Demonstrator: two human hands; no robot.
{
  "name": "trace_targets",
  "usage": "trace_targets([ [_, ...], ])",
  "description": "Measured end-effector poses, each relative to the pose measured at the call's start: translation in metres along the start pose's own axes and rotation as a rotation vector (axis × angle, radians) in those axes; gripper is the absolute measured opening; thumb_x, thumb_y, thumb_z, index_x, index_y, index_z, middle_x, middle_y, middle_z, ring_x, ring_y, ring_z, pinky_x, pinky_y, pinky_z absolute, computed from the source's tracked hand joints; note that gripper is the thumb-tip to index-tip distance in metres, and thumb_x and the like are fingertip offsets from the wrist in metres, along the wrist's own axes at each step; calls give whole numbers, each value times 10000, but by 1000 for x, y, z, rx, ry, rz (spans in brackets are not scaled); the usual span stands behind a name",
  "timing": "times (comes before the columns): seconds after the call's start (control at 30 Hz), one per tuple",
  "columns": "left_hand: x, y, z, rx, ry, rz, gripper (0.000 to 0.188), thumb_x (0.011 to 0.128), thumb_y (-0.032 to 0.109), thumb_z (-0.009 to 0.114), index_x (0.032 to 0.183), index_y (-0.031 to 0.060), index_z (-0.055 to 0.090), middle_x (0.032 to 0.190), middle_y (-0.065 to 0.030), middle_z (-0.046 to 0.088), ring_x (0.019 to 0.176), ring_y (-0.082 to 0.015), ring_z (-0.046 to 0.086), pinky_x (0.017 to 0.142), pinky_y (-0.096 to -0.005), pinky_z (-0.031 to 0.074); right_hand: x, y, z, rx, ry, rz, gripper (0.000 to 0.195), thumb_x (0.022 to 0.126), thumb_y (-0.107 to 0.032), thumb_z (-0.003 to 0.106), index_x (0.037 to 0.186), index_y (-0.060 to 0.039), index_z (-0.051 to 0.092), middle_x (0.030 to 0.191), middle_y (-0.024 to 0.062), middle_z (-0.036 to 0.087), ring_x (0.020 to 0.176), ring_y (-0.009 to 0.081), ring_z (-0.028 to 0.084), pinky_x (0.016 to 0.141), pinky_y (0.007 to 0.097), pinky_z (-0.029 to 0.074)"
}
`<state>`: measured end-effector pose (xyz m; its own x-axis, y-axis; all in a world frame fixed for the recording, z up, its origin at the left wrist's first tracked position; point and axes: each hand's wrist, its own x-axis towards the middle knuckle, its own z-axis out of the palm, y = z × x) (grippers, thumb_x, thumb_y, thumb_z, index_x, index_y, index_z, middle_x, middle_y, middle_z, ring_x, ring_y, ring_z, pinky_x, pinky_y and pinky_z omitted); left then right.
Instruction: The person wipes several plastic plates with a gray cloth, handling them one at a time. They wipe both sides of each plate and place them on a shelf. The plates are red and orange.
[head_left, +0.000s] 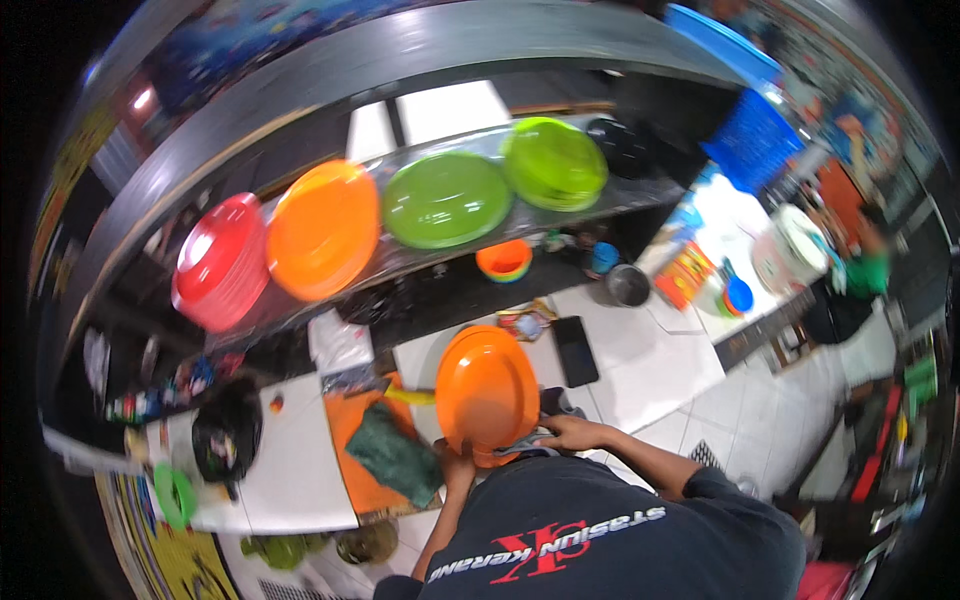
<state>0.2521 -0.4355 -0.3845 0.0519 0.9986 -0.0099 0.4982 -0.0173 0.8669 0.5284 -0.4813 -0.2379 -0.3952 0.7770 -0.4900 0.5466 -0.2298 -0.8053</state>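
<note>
An oval orange plastic plate (489, 386) is tilted over the white tiled counter. My left hand (456, 466) grips its near left rim, the thumb lying on the plate's surface. At the near right edge, my right hand (568, 433) holds a grey cloth (525, 444) against the plate; folds partly hide those fingers. A dark green folded cloth (397, 454) lies left of my left hand, on an orange board (343, 424). Beyond the plate are a black smartphone (576, 351) and a crumpled food packet (526, 321).
A raised shelf holds stacked red plates (221, 262), orange plates (322, 229), green plates (448, 199) and lime plates (555, 163). A metal cup (628, 286) and white bucket (790, 250) stand to the right. A black bag (225, 431) sits left. Another person (862, 262) is at far right.
</note>
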Motion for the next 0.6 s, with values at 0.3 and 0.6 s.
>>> trace_targets([
  [0.3,54,120,-84,222,-352,19,331,903,282,570,1008,-30,534,927,-228,638,874,-339,615,760,-406,472,-44,-4,-4,116,378,-171,393,836,-306,657,1121,-47,577,1037,181,622,1007,315,592,832,425,448],
  [0.6,236,288,-203,597,491,1054,358,961,221,543,1199,-46,543,1190,-250,566,1095,-383,554,971,-439,430,-66,-6,21,212,446,-268,329,805,-253,667,1006,-6,583,939,172,626,932,330,600,782,419,449],
])
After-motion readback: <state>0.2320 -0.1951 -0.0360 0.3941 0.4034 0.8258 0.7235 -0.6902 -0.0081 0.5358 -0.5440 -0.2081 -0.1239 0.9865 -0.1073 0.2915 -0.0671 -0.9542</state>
